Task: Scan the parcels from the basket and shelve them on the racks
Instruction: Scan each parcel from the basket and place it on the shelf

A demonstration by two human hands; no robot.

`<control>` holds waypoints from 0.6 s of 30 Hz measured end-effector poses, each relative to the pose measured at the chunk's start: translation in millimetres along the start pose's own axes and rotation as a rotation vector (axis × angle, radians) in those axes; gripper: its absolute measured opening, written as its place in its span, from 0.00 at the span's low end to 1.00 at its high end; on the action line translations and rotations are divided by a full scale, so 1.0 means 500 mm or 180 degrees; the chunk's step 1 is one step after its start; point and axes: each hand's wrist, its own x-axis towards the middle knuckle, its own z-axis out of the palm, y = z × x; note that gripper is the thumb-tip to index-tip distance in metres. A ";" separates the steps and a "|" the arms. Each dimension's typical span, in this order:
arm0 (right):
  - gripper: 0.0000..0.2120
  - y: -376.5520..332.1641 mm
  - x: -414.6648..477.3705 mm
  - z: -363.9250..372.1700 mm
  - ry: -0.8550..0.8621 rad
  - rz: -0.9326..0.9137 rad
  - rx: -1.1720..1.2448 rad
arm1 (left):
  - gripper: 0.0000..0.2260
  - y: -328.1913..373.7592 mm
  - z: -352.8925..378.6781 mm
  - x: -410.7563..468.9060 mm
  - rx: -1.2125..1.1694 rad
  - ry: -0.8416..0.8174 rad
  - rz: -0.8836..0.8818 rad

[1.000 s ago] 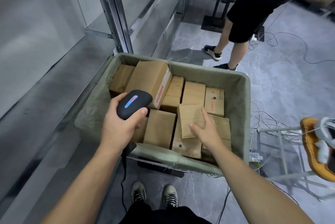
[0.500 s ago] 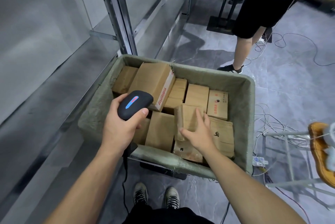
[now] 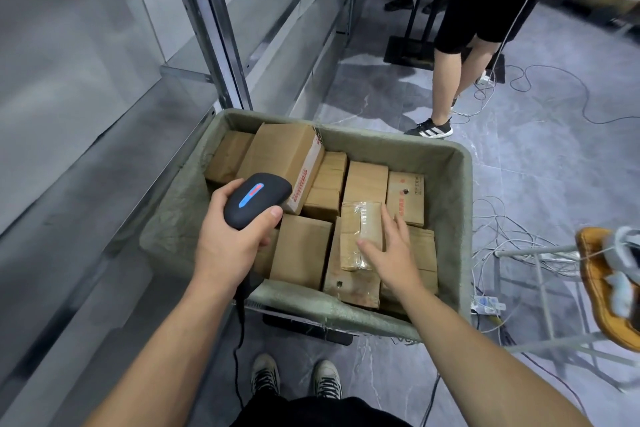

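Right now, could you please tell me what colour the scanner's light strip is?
Blue with a red patch; the light strip shows best in the head view.

Left grip (image 3: 231,241) curls round a scanner (image 3: 258,196), thumb (image 3: 273,213) along its side; right grip (image 3: 394,253) beside it lies palm-down, fingers (image 3: 387,219) spread.

The left hand (image 3: 225,246) grips a black scanner (image 3: 258,200) over the basket (image 3: 450,205), just beside the rack (image 3: 221,28). The right hand (image 3: 394,253) lies, fingers (image 3: 386,219) straight, on a taped parcel (image 3: 360,222) among other boxes (image 3: 301,253).
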 end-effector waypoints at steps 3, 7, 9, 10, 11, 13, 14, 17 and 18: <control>0.45 -0.012 -0.005 0.017 0.0113 -0.0031 -0.0627 | 0.25 0.002 0.000 -0.006 0.0010 -0.0008 0.0001; 0.48 -0.028 -0.003 0.044 0.0289 -0.0078 -0.1535 | 0.25 0.004 -0.007 -0.014 -0.0027 0.0013 -0.0016; 0.49 -0.027 0.001 0.054 0.0314 0.0012 -0.1593 | 0.25 0.004 -0.012 -0.017 -0.0013 0.0035 -0.0024; 0.50 -0.025 0.000 0.056 0.0323 0.0041 -0.1577 | 0.25 0.004 -0.015 -0.018 -0.0001 0.0044 -0.0022; 0.50 -0.023 0.001 0.056 0.0342 0.0042 -0.1559 | 0.26 0.002 -0.018 -0.019 0.0009 0.0055 -0.0019; 0.48 -0.021 0.000 0.052 0.0366 0.0013 -0.1530 | 0.27 0.001 -0.024 -0.021 0.0024 0.0082 -0.0007; 0.47 -0.020 0.000 0.048 0.0356 0.0003 -0.1481 | 0.27 0.000 -0.025 -0.022 0.0033 0.0086 0.0003; 0.44 -0.016 -0.001 0.036 0.0296 -0.0066 -0.0861 | 0.28 -0.003 -0.030 -0.025 0.0035 0.0101 0.0017; 0.44 -0.015 -0.002 0.032 0.0270 -0.0096 -0.0615 | 0.28 -0.003 -0.030 -0.026 0.0027 0.0103 0.0018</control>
